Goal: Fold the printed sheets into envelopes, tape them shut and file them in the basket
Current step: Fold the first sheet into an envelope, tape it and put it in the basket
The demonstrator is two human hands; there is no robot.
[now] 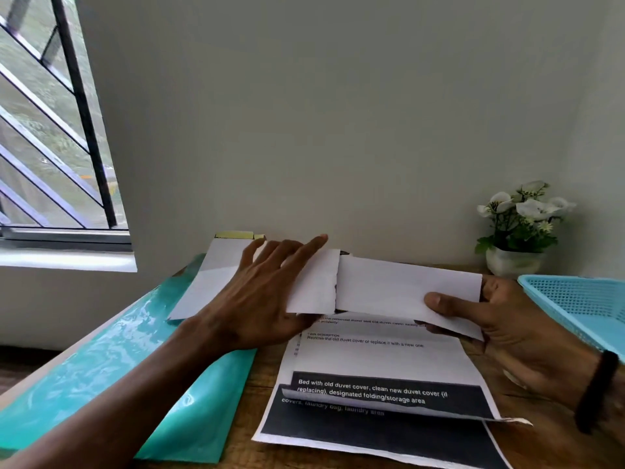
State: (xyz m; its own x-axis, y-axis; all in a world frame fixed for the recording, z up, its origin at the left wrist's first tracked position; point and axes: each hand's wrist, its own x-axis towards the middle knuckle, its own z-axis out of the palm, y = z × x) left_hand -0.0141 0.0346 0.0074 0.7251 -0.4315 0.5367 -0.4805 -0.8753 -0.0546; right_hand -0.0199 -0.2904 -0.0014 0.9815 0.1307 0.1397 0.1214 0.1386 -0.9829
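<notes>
A plain grey wall is backing a wooden table (554,445) set beside a barred window (57,130). On the table, a folded sheet (402,289) is being held above a stack of printed sheets (372,360), with its blank side facing up. The right hand (507,336) is pinching the folded sheet's right end, thumb on top and fingers underneath. The left hand (267,299) is lying flat with fingers straight, pressing down on a left flap that is overlapping the middle of the folded sheet.

The flap's inner edge is looking ragged, so a hard push could be tearing it further or setting a crooked crease; that would be leaving a gap for the tape to bridge. If the right pinch is slipping, the fold is likely to be springing open.

Left of the folded sheet, a teal plastic sleeve (111,374) is lying under another white paper (216,275). Right of the folded sheet, a blue mesh basket (575,299) is waiting, close enough to be knocked. Behind the basket, a potted white flower (521,228) is standing. No tape is in clear view.
</notes>
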